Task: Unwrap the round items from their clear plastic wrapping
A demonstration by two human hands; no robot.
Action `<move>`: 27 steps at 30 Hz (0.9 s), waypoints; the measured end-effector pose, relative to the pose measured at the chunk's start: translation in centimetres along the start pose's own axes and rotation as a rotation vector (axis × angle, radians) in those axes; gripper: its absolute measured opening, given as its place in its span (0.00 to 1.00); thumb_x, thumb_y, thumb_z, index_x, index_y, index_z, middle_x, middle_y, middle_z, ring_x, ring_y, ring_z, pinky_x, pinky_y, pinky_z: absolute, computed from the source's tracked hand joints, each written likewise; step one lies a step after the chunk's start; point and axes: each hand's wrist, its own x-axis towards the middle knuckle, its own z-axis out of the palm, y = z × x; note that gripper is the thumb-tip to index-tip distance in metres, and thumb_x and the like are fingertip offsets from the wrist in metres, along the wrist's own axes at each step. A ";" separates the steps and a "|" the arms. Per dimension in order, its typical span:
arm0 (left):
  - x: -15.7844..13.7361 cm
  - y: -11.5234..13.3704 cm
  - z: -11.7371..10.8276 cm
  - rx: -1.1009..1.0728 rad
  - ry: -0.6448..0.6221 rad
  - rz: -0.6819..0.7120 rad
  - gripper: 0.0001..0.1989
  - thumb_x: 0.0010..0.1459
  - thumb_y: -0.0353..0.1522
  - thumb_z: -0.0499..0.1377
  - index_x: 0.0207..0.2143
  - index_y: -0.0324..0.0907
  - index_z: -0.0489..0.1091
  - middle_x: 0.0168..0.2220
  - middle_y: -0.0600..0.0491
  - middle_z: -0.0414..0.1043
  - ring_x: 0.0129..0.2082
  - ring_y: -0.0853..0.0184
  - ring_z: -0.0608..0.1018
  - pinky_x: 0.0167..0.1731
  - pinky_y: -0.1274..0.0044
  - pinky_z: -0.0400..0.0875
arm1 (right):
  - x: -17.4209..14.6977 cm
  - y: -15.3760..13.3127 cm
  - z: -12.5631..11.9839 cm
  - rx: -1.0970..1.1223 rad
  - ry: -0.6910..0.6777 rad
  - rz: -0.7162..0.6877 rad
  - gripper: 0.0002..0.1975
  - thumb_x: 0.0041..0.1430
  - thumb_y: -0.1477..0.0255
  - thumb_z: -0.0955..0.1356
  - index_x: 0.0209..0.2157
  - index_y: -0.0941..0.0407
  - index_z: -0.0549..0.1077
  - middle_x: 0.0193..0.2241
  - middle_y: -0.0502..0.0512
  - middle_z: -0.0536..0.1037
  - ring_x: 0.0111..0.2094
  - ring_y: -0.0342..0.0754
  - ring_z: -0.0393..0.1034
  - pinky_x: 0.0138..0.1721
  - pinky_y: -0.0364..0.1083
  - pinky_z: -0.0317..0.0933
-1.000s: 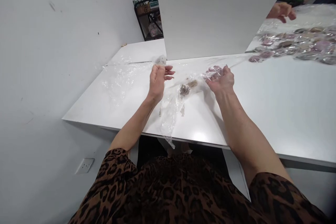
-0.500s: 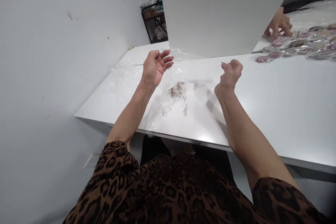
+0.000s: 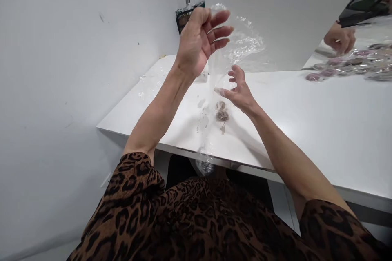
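Your left hand (image 3: 197, 43), raised, pinches the clear film (image 3: 245, 43); a hard tug could tear it or, if it clings, shift the brown lumps (image 3: 222, 115) on the white table (image 3: 300, 114); your right hand (image 3: 240, 91), thumb and fingers apart, possibly touches the film and could snag it

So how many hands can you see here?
3: the person's left hand, raised, at the clear plastic; their right hand, lower, over the table; another person's hand, upper right. More could be hidden.
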 end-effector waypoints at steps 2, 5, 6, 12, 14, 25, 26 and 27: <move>-0.1 0.6 0.5 -0.010 -0.047 0.013 0.14 0.73 0.32 0.44 0.30 0.44 0.55 0.42 0.53 0.79 0.51 0.59 0.83 0.52 0.68 0.80 | 0.9 -0.8 -0.1 -0.083 -0.028 -0.053 0.52 0.49 0.37 0.73 0.69 0.41 0.57 0.69 0.60 0.61 0.68 0.69 0.55 0.62 0.74 0.57; -0.5 1.4 1.2 -0.022 -0.076 0.021 0.15 0.74 0.32 0.43 0.30 0.43 0.55 0.41 0.55 0.79 0.55 0.57 0.82 0.54 0.67 0.80 | 2.1 -2.6 -0.2 -0.142 -0.065 -0.107 0.50 0.50 0.39 0.74 0.69 0.44 0.58 0.66 0.61 0.65 0.68 0.72 0.55 0.63 0.76 0.55; -0.6 1.7 1.4 -0.019 -0.078 0.024 0.16 0.74 0.33 0.43 0.30 0.43 0.55 0.40 0.56 0.79 0.57 0.57 0.82 0.55 0.67 0.80 | 2.4 -3.3 -0.1 -0.133 -0.086 -0.118 0.50 0.51 0.40 0.74 0.69 0.44 0.58 0.65 0.61 0.66 0.68 0.71 0.56 0.63 0.75 0.57; -1.6 3.6 2.0 0.112 -0.053 0.081 0.24 0.75 0.35 0.33 0.31 0.39 0.61 0.45 0.62 0.79 0.63 0.56 0.76 0.53 0.70 0.79 | 3.4 -8.4 1.7 0.236 -0.026 0.041 0.27 0.57 0.52 0.76 0.54 0.49 0.73 0.42 0.53 0.78 0.54 0.57 0.72 0.53 0.60 0.73; -1.8 4.2 1.8 0.236 -0.016 0.113 0.29 0.74 0.35 0.29 0.34 0.38 0.66 0.50 0.64 0.78 0.65 0.54 0.74 0.52 0.70 0.78 | 3.6 -10.0 2.2 0.357 0.056 0.103 0.16 0.59 0.56 0.76 0.41 0.49 0.75 0.34 0.49 0.76 0.47 0.52 0.75 0.49 0.55 0.75; -3.3 3.9 -2.9 0.241 0.072 0.176 0.20 0.77 0.37 0.41 0.44 0.38 0.69 0.52 0.57 0.76 0.54 0.58 0.82 0.41 0.78 0.78 | 6.1 -14.6 -3.1 0.200 0.349 -0.033 0.14 0.73 0.67 0.68 0.31 0.49 0.64 0.38 0.45 0.77 0.43 0.41 0.70 0.55 0.47 0.72; -3.3 3.0 -3.5 0.239 0.069 0.166 0.16 0.76 0.37 0.46 0.46 0.38 0.69 0.51 0.55 0.76 0.50 0.61 0.84 0.38 0.81 0.77 | 6.2 -14.9 -3.3 0.221 0.352 -0.037 0.13 0.73 0.67 0.68 0.32 0.50 0.65 0.38 0.45 0.77 0.45 0.42 0.71 0.55 0.47 0.71; -3.4 1.9 -4.1 0.253 0.062 0.147 0.13 0.74 0.39 0.51 0.49 0.39 0.68 0.51 0.53 0.76 0.45 0.63 0.85 0.35 0.83 0.76 | 6.1 -15.2 -3.4 0.260 0.339 -0.038 0.12 0.72 0.67 0.68 0.33 0.51 0.66 0.39 0.46 0.78 0.46 0.42 0.73 0.55 0.48 0.71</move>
